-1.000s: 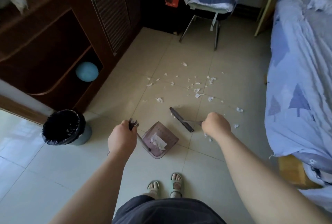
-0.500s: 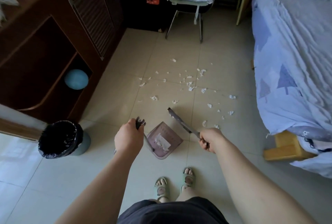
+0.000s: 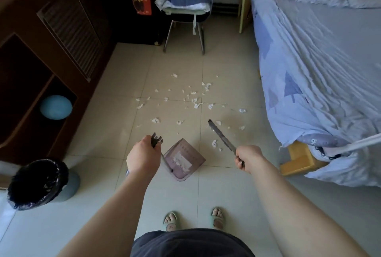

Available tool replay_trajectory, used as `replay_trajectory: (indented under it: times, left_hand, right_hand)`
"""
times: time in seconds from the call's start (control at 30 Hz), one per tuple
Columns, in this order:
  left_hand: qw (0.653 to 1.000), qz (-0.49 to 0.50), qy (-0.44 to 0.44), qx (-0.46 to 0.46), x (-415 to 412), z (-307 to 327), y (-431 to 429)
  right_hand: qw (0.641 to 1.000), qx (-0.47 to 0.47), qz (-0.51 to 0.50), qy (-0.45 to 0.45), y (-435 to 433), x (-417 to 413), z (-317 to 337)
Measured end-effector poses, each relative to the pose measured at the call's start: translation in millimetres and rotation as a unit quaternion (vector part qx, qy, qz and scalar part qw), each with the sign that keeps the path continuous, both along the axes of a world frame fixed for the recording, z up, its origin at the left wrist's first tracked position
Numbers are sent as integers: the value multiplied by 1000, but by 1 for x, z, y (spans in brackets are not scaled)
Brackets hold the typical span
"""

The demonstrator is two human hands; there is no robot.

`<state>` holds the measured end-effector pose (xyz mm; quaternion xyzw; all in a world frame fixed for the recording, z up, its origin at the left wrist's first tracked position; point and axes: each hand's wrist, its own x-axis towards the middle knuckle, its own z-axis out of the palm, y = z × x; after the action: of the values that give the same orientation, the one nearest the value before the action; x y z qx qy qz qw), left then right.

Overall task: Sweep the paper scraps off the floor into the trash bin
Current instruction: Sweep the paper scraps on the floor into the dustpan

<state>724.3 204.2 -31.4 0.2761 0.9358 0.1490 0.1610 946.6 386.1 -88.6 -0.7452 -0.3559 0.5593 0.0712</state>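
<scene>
Fingers of my right hand are curled tight around the broom handle, and my left hand is closed the same way on the upright handle of the dustpan. Most paper scraps lie ahead of both hands, scattered over the floor toward the chair, with a few just beside the broom head. Its long axis runs diagonally from my right fist forward and leftward, so the right hand is nearer the mess. Some paper already sits in the dustpan, whose mouth faces ahead and to the right. I judge the next stroke must draw the scraps back toward that mouth. Well off to my left stands the trash bin.
</scene>
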Motion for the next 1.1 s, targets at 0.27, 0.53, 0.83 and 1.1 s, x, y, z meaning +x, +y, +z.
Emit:
replay_trajectory:
  times: [0.27, 0.53, 0.83, 1.1]
  left_hand:
    - [1000, 22, -3, 6, 46, -9, 29]
    - [998, 61, -2, -6, 82, -15, 30]
    - [997, 79, 1, -8, 104, -16, 33]
    - [998, 64, 11, 3, 119, -16, 52]
  right_hand:
    - [999, -36, -17, -19, 44, 58, -9]
    - [992, -105, -25, 64, 45, 32, -19]
    - [974, -148, -42, 168, 56, 26, -20]
    - [986, -74, -49, 144, 68, 61, -15]
